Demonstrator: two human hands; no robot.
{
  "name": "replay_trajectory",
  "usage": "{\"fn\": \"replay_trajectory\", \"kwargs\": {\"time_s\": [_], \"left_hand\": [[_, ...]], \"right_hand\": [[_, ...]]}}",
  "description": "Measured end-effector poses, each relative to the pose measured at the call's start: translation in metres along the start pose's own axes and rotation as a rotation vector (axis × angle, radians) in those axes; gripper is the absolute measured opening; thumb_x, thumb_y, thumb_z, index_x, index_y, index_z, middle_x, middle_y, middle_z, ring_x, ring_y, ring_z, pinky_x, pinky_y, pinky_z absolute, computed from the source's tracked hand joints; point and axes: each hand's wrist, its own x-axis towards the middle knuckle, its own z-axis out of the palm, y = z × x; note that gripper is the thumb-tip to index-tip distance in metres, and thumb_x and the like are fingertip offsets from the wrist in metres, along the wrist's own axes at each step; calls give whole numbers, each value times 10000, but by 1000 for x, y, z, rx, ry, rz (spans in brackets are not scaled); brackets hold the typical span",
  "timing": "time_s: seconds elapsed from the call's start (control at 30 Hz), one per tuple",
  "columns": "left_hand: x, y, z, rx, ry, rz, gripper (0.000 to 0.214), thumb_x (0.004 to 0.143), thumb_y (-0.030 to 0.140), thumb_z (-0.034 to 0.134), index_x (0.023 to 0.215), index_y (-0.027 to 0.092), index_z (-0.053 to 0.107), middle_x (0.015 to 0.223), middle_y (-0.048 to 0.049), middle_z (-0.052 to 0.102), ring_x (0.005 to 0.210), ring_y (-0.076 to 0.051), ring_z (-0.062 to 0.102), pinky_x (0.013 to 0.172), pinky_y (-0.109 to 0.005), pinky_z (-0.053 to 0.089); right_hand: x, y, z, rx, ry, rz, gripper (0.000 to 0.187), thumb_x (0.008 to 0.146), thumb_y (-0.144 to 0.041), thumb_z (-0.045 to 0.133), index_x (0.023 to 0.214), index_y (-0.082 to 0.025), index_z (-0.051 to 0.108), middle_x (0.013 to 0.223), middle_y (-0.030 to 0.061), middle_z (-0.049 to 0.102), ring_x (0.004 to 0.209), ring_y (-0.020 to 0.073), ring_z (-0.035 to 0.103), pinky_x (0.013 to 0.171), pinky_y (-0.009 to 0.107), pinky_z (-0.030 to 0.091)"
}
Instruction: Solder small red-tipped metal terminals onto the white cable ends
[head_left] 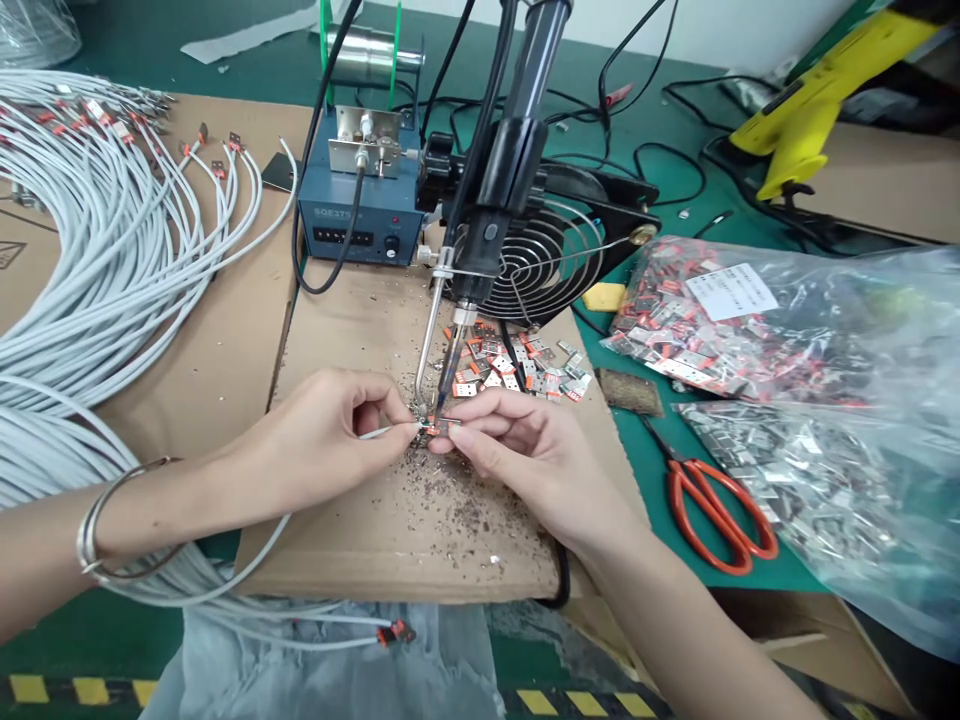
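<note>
My left hand (330, 435) pinches the end of a white cable (379, 433), with its bare tip pointing right. My right hand (517, 440) pinches a small red-and-metal terminal (437, 427) against that cable tip. Both meet directly under the tip of a fixed soldering iron (480, 250) and its solder feed tube (427, 340). They rest over a cardboard sheet (390, 530) speckled with solder bits. A loose pile of the same terminals (517, 365) lies just behind my right hand.
A blue solder feeder box (352, 215) and wire-guard fan (555, 260) stand behind. Coils of white cables (97, 260) fill the left. Bags of terminals (720, 320) and metal clips (810, 480), red-handled scissors (712, 505) and a yellow tool (817, 100) lie on the right.
</note>
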Motion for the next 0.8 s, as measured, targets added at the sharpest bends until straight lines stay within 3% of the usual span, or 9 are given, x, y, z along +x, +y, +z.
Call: {"fn": "replay_trajectory", "kwargs": {"time_s": [0.2,0.47,0.8], "left_hand": [[-4,-4,3,-5,3,30,123,772,204,550,685,177,633,485,80,405,458,-65,366,418,-173,259],[-4,-6,4,-60,-8,49,146,813,252,543,719,184,631,510,75,421,479,-71,367,431,-179,270],[-4,-10,6,-50,-1,16,170,831,297,543,723,191,619,502,80,391,473,-73,346,426,-188,258]], "right_hand": [[0,-1,1,-59,17,-2,74,736,-202,693,785,-176,644,685,25,745,656,108,696,529,162,481],[-1,0,2,-105,9,12,70,744,-209,661,778,-170,613,678,39,747,635,113,696,451,161,430],[-2,-1,2,-116,10,34,86,746,-222,654,775,-169,593,683,47,748,638,120,694,459,176,432]]}}
